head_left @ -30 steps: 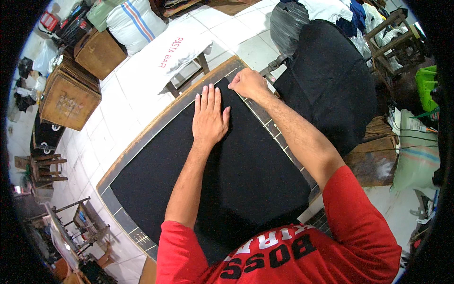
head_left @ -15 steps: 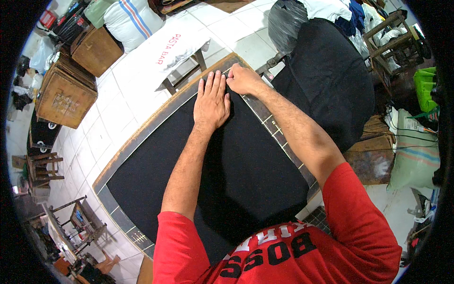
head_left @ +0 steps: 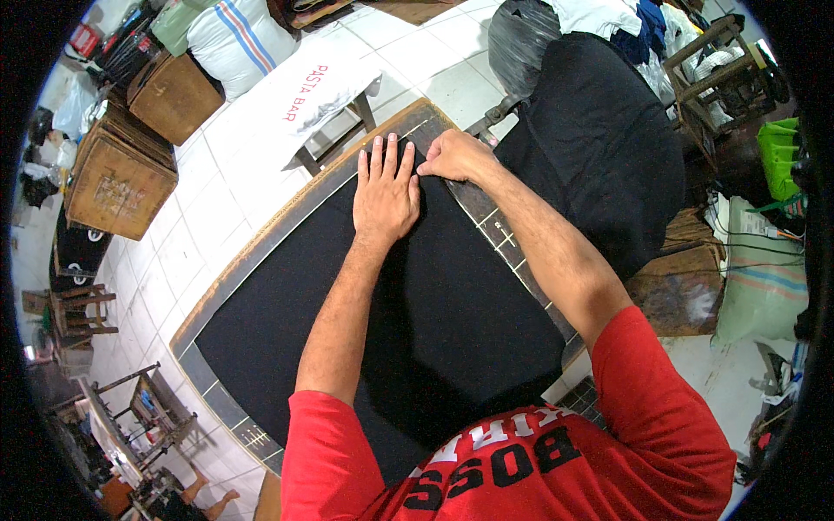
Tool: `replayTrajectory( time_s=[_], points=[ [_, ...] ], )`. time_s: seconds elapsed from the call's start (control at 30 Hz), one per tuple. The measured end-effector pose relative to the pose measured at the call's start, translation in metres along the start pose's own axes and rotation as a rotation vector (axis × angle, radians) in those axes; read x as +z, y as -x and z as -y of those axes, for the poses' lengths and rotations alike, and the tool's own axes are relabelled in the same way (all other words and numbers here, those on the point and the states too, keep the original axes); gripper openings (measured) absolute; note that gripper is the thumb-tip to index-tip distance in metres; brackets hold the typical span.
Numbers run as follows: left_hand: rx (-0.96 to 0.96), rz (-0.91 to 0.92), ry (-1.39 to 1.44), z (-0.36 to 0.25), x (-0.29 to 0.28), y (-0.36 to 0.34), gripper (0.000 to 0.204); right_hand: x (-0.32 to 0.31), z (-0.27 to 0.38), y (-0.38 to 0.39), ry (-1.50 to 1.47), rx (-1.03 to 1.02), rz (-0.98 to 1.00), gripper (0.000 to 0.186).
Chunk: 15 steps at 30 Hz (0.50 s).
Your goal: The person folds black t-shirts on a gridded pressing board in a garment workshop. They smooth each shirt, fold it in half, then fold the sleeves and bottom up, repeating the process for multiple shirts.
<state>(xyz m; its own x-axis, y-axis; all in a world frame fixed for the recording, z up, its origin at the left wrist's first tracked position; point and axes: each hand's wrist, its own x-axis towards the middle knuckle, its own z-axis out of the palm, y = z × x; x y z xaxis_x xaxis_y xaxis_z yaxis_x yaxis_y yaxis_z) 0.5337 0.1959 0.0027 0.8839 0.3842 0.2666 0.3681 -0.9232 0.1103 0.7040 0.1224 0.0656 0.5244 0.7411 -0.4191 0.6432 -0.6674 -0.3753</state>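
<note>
A black cloth lies spread over a dark board with white ruled lines and a pale brown rim. My left hand presses flat on the cloth near its far corner, fingers stretched and slightly apart. Just right of it, my right hand is closed, thumb and fingertips pinched at the far corner of the cloth. The curled fingers partly hide what they hold, which looks like the cloth's edge.
Beyond the board stands a low bench with a white sack. A large black cloth bundle sits close on the right. Wooden boards are stacked at the left. At the lower left, a bare limb of another person shows.
My right hand has drawn slightly toward me from the board's far corner, its fingertips now lower at the cloth's corner. My left hand stays nearly in place, its fingers spread a little wider.
</note>
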Motion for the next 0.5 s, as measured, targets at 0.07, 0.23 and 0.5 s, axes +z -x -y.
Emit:
replayTrajectory(
  time_s=[0.07, 0.23, 0.5],
  points=[
    [0.005, -0.014, 0.038, -0.007, -0.003, 0.005, 0.056, 0.000, -0.006, 0.005, -0.129, -0.023, 0.060, 0.034],
    [0.009, 0.021, 0.093, -0.033, -0.011, 0.025, 0.055, 0.015, -0.029, 0.033, -0.393, 0.013, 0.020, 0.046],
    [0.042, 0.114, 0.196, -0.096, -0.027, 0.072, 0.058, 0.044, -0.082, 0.118, -0.427, 0.045, -0.031, 0.043]
  ],
)
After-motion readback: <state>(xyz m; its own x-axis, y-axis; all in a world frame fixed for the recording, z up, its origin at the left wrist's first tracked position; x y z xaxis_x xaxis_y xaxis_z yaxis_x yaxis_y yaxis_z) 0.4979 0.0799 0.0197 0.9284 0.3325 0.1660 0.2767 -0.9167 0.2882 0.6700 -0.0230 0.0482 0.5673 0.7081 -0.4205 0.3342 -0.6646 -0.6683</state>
